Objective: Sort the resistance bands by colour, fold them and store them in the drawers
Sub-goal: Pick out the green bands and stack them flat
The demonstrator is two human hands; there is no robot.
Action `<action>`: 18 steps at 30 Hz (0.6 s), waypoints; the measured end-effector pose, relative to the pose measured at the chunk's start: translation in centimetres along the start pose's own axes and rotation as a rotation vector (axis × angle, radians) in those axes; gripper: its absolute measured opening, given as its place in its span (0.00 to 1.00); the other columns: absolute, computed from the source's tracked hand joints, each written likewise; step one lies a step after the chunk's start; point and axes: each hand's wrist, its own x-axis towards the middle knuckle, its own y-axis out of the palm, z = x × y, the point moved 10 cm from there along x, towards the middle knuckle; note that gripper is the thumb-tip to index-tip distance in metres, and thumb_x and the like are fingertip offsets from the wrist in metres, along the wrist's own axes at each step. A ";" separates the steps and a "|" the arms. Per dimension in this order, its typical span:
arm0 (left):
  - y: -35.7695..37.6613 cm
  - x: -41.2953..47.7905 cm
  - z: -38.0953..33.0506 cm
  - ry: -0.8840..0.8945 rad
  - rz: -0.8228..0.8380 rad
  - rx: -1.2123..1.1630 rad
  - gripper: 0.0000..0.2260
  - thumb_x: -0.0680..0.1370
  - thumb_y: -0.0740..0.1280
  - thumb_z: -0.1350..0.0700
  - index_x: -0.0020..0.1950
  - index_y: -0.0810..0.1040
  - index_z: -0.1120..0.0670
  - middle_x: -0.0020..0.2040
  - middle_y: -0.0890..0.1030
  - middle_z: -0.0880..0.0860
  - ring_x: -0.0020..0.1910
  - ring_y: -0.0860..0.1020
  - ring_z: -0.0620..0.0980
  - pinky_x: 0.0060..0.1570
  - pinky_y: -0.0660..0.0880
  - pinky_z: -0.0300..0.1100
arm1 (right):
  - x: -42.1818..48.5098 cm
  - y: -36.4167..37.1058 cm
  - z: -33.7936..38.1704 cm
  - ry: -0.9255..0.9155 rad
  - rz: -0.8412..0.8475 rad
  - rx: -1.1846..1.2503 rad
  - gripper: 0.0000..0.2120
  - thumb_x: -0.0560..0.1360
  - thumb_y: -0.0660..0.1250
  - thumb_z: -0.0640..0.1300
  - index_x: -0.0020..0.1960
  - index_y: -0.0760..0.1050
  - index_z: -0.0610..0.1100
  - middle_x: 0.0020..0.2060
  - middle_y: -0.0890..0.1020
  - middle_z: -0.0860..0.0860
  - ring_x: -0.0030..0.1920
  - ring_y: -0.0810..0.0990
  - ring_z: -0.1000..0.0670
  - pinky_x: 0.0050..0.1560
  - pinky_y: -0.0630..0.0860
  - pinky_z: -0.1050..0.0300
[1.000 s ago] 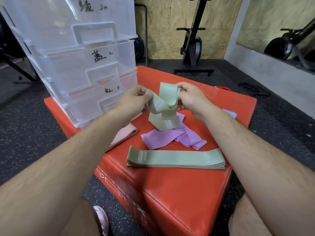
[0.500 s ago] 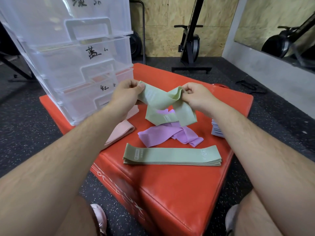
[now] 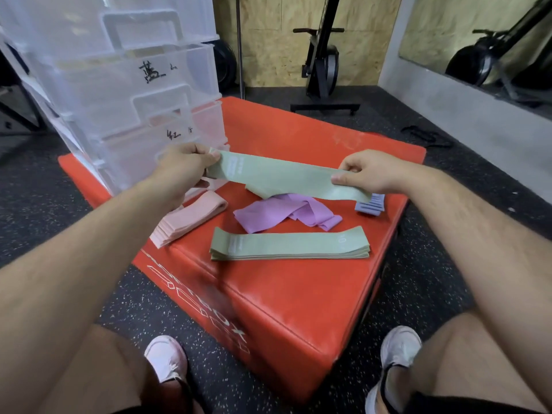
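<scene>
Green band (image 3: 283,180) now hangs stretched out flat and long above the far half of the red box (image 3: 298,294). A second ago it was a twisted bunch between two hands held close together. The left hand (image 3: 185,165) pinches its left end and the right hand (image 3: 367,171) pinches it near its right end, thumb on top, and the two hands are well apart. A slack part of the band droops under the middle, onto or just above the purple bands (image 3: 283,212).

Untwisted like this, the band looks ready to go onto the green stack (image 3: 289,245), which lies flat just nearer. Sorting seems to be well along, but folding and storing are still to do.

By count:
- **Green:** one band in the hands and one stack of several layers, too thin to number.
- **Purple:** one loose, crumpled heap, whether of one band or two I cannot tell.
- **Pink:** one pink stack (image 3: 188,218) at the left, partly under the left forearm.
- **Blue-grey:** one small blue-grey stack (image 3: 370,204) at the right edge, half hidden by the held band.

Three clear drawers (image 3: 134,94) of the unit at the far left show. All are closed, and two carry handwritten labels.
</scene>
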 end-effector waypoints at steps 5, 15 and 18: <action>0.8 -2.3 2.0 -0.064 0.086 0.135 0.06 0.76 0.71 0.58 0.41 0.77 0.55 0.36 0.80 0.53 0.33 0.77 0.49 0.33 0.72 0.41 | -2.2 1.0 -2.7 0.088 0.048 0.227 0.10 0.75 0.74 0.49 0.53 0.79 0.46 0.40 0.81 0.49 0.37 0.77 0.50 0.36 0.73 0.57; 0.6 -5.7 5.9 -0.045 0.108 0.435 0.08 0.75 0.74 0.54 0.44 0.77 0.56 0.34 0.77 0.53 0.28 0.72 0.48 0.24 0.68 0.36 | -4.8 4.7 -4.9 0.081 0.038 0.169 0.05 0.74 0.75 0.46 0.48 0.82 0.49 0.40 0.83 0.49 0.40 0.80 0.48 0.47 0.77 0.52; 0.6 -5.9 7.0 -0.020 0.109 0.521 0.09 0.73 0.75 0.53 0.43 0.77 0.55 0.39 0.80 0.55 0.32 0.76 0.51 0.30 0.77 0.42 | -5.2 5.7 -4.5 0.035 0.007 0.113 0.03 0.74 0.74 0.46 0.48 0.82 0.50 0.37 0.80 0.52 0.38 0.76 0.53 0.39 0.71 0.61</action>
